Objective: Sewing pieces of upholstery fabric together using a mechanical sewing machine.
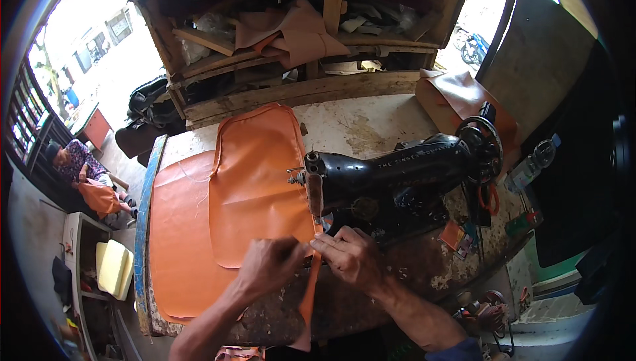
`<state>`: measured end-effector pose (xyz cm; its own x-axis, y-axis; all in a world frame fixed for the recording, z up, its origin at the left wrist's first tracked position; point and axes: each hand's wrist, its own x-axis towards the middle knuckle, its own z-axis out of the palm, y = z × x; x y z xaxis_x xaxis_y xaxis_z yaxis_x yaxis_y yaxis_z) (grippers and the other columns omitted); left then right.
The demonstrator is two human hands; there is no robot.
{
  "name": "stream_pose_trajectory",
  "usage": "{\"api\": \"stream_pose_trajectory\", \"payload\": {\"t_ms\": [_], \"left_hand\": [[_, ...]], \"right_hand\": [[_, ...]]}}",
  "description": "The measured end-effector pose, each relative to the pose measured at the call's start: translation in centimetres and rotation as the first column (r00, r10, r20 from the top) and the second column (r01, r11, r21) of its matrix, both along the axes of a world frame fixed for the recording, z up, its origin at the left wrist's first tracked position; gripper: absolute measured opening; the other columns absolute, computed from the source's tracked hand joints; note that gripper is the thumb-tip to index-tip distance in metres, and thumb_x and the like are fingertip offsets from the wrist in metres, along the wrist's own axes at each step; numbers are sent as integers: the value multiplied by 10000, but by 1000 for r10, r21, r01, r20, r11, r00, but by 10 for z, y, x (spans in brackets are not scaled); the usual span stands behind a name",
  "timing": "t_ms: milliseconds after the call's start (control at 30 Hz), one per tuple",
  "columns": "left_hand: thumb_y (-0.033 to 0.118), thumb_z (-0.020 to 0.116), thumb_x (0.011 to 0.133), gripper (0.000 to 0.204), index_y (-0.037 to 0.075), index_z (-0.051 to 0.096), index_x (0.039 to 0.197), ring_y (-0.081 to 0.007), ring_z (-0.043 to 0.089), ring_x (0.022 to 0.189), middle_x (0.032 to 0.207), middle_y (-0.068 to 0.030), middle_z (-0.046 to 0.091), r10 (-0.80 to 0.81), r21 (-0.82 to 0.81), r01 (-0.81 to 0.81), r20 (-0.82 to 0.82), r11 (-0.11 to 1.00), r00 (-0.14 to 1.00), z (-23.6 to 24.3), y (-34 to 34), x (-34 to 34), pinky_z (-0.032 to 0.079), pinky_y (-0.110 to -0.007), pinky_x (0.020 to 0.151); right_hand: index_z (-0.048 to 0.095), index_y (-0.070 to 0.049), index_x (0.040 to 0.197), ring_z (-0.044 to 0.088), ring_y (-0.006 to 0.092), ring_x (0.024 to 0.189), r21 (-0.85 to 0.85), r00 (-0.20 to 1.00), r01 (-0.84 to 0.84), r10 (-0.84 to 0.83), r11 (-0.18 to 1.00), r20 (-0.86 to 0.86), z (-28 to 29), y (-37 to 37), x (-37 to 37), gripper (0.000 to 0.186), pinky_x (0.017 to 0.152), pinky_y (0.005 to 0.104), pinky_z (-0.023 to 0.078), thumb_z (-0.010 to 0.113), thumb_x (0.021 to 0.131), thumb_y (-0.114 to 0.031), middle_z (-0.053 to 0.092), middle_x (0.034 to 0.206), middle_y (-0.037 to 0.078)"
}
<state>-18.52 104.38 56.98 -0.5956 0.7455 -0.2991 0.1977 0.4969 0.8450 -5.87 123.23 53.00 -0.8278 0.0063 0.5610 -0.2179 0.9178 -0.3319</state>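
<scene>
An orange leather-like panel point(262, 182) with a raised, rounded edge lies with its right side under the head of a black sewing machine point(391, 182). My right hand point(351, 255) is closed just in front of the needle area, its thumb and forefinger pinching a narrow orange strip point(309, 298) at the panel's edge. That strip's loose end hangs down past the table front. Against the panel's lower right corner my left hand point(273, 265) is curled shut, fingertips toward the strip; what they grip is hidden. A second orange panel point(182, 241) lies underneath, to the left.
The worn wooden table point(351, 119) has a blue left edge point(142, 228). Folded brown-orange sheet material point(464, 99) sits at the back right, near a plastic bottle point(533, 162). Behind stands a wooden shelf point(298, 96). Far left, a seated person point(79, 162) handles orange material.
</scene>
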Motion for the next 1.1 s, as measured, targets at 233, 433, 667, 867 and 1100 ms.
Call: {"api": "stream_pose_trajectory", "payload": {"t_ms": [233, 433, 667, 867, 1100], "left_hand": [[358, 751, 976, 442, 148, 715, 1364, -369, 489, 1492, 1545, -129, 591, -438, -120, 615, -807, 779, 397, -14, 6, -78, 366, -532, 1246], [447, 666, 1023, 457, 201, 686, 1408, -353, 473, 1508, 1616, -93, 532, -494, -169, 633, -782, 755, 380, -26, 1, -81, 323, -558, 1270], [450, 643, 1039, 450, 252, 669, 1442, -354, 464, 1514, 1633, -93, 513, -514, -200, 633, -779, 748, 361, -22, 3, -81, 313, -560, 1271], [467, 625, 1047, 474, 273, 646, 1478, -364, 445, 1529, 1645, -86, 500, -537, -232, 607, -751, 760, 385, -20, 2, -79, 281, -598, 1278], [477, 626, 1042, 497, 288, 626, 1502, -358, 429, 1542, 1652, -77, 494, -520, -245, 564, -755, 789, 399, -22, 1, -77, 260, -619, 1282]], "right_hand": [[820, -63, 1098, 644, 173, 798, 90, 999, -50, 51, 995, -4, 5, -3, 4, 306, 733, 328, 553, 797, 793, -52, 808, 1152, 75], [805, -34, 1102, 650, 193, 803, 110, 995, -95, 94, 989, 10, 5, -6, 12, 279, 746, 344, 558, 771, 829, -80, 799, 1136, 98], [793, -23, 1133, 647, 197, 801, 79, 995, -100, 99, 992, 14, 7, -6, 14, 303, 744, 350, 551, 765, 837, -81, 796, 1138, 105], [800, -44, 1141, 643, 188, 788, 55, 995, -87, 84, 995, 62, 5, -6, 16, 327, 744, 338, 545, 782, 815, -63, 802, 1159, 96], [807, -65, 1153, 639, 171, 773, 60, 998, -49, 47, 997, 45, 3, -6, 14, 353, 754, 334, 548, 794, 800, -58, 807, 1172, 68]]}}
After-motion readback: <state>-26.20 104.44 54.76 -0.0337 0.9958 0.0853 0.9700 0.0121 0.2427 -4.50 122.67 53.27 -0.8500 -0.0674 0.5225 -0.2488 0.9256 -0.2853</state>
